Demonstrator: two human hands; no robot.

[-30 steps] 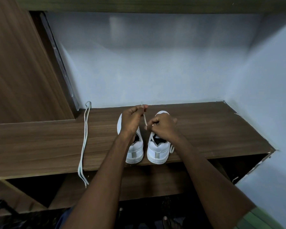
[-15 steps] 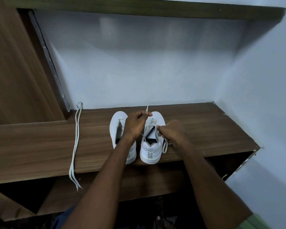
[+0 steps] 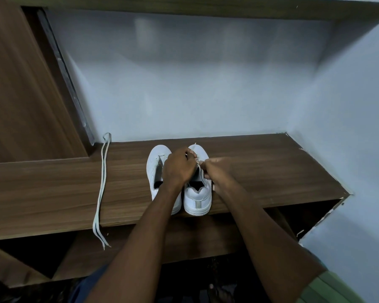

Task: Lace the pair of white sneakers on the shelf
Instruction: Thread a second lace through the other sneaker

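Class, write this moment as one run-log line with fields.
left hand: pinches lace end | right hand: pinches lace | right sneaker: being laced | left sneaker: unlaced | spare lace: on shelf

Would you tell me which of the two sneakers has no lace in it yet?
The left sneaker: its eyelets look bare, while both hands work a lace on the right sneaker. A spare lace lies apart on the shelf.

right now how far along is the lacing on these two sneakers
Nothing looks finished. In hand: both the left hand and right hand pinch a lace over the right sneaker. Left to do: the left sneaker shows no lace, and the spare lace lies on the shelf.
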